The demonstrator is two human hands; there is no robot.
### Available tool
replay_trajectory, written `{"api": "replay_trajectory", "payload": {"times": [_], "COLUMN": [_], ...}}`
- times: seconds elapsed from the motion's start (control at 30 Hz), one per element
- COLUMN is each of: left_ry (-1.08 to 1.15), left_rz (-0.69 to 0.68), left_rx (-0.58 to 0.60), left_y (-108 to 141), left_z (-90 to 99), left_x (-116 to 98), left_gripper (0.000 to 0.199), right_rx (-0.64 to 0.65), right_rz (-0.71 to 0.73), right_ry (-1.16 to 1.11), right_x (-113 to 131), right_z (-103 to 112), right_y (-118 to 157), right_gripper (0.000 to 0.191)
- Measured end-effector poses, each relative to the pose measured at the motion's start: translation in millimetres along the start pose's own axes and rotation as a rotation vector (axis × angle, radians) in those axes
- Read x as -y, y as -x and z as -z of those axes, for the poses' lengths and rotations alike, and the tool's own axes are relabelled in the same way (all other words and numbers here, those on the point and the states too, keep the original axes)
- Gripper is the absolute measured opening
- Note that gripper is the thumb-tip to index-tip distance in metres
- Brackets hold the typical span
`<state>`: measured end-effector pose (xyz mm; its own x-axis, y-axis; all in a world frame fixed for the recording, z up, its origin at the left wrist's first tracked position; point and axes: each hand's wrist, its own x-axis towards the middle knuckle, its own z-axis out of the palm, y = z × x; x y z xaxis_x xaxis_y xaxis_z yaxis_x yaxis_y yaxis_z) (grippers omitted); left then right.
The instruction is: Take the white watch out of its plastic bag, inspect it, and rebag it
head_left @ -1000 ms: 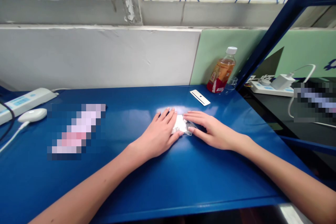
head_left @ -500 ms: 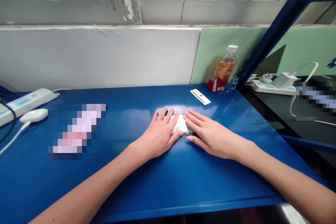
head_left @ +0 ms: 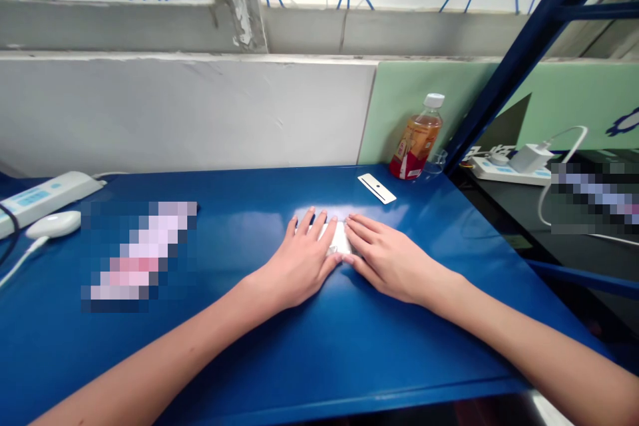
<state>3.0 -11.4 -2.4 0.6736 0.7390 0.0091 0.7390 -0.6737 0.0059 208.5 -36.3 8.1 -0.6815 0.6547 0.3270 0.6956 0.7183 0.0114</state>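
Note:
A small white packet [head_left: 340,238] lies flat on the blue table [head_left: 299,359], partly covered by both hands. My left hand [head_left: 302,256] rests over its left side, palm down, fingers spread. My right hand [head_left: 389,256] lies on its right edge with the fingers extended and the thumb apart from them. The two thumb tips nearly meet at the packet's near edge. Beyond my right hand a flat white card [head_left: 377,188] with a dark line and a dot lies on the table.
An orange drink bottle [head_left: 417,138] stands at the back right beside a clear cup [head_left: 437,161]. To the left are a blurred-out flat object [head_left: 144,253], a white power strip [head_left: 47,198] and a white corded device [head_left: 54,224]. A blue beam [head_left: 519,60] slants up at the right.
My right hand has moved left over the packet, and its thumb has come close to my left thumb. The whole view has shifted slightly.

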Motion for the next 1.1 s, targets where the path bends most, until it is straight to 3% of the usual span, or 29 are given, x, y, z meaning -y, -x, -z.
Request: {"api": "replay_trajectory", "payload": {"times": [0.23,0.5,0.67,0.87,1.1], "left_ry": [0.082,0.190,0.228,0.262,0.309], "left_rz": [-0.036,0.011,0.017,-0.035,-0.103], "left_rx": [0.009,-0.060,-0.125,-0.116,-0.093], "left_y": [2.0,4.2,6.3,7.5,9.1], "left_z": [3.9,0.3,-2.3,0.2,1.9], "left_x": [4.0,3.5,6.3,7.8,9.4], "left_gripper": [0.059,0.065,0.076,0.069,0.068], "right_rx": [-0.099,-0.226,-0.215,-0.156,-0.186], "right_rz": [-0.083,-0.100,-0.121,-0.043,0.073], "right_ry": [-0.272,-0.273,-0.226,-0.300,-0.260], "right_x": [-17.6,-26.7,-42.3,-46.0,-48.2], "right_z": [-7.7,-8.5,-11.0,-17.0,-6.9], "right_y": [1.0,4.5,6.0,6.0,6.9], "right_gripper": [0.033,0.028,0.032,0.034,0.026]}}
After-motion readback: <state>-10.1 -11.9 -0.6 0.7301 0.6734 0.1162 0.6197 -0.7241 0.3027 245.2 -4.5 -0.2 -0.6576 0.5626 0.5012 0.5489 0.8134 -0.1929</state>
